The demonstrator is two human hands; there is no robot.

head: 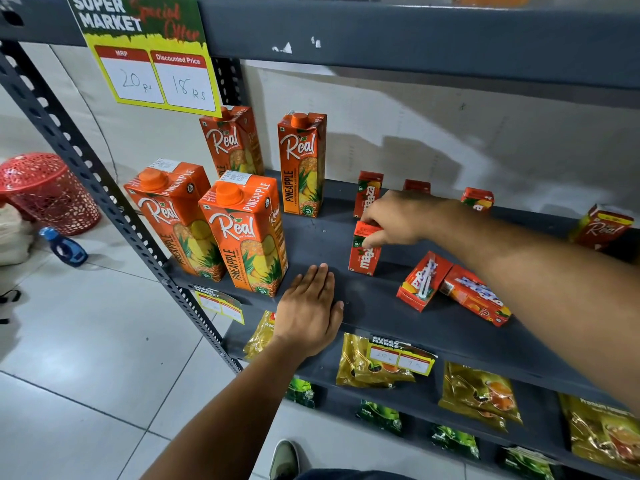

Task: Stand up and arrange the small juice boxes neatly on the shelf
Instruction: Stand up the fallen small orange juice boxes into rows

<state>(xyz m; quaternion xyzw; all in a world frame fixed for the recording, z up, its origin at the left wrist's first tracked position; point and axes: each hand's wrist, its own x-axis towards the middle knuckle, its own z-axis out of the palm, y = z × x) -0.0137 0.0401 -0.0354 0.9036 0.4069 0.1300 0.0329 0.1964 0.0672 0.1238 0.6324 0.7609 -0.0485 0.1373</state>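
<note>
— Fingers first: what are yours doing?

— Your right hand (pixel 398 216) reaches in over the dark grey metal shelf (pixel 381 306), and its fingers (pixel 375 241) pinch the top of a small red mango juice box (pixel 364 252), which stands upright near the middle of the shelf. Your left hand (pixel 308 311) lies flat on the shelf's front edge, fingers stretched out and holding nothing.

— Where are the other small boxes?

— Two small red juice boxes (pixel 450 289) lie on their sides, touching each other, just to the right of the one you hold. Three more small red cartons (pixel 369 194) stand at the back, partly hidden behind your right hand. Another small red box (pixel 602 228) sits tilted at the far right of the shelf.

— And on the left?

— Four tall orange pineapple juice cartons (pixel 242 233) stand upright there in two rows, well apart from your gripped box. A yellow and green price sign (pixel 152 57) hangs from the shelf above them, and golden foil packets (pixel 375 365) lie on the shelf below.
</note>
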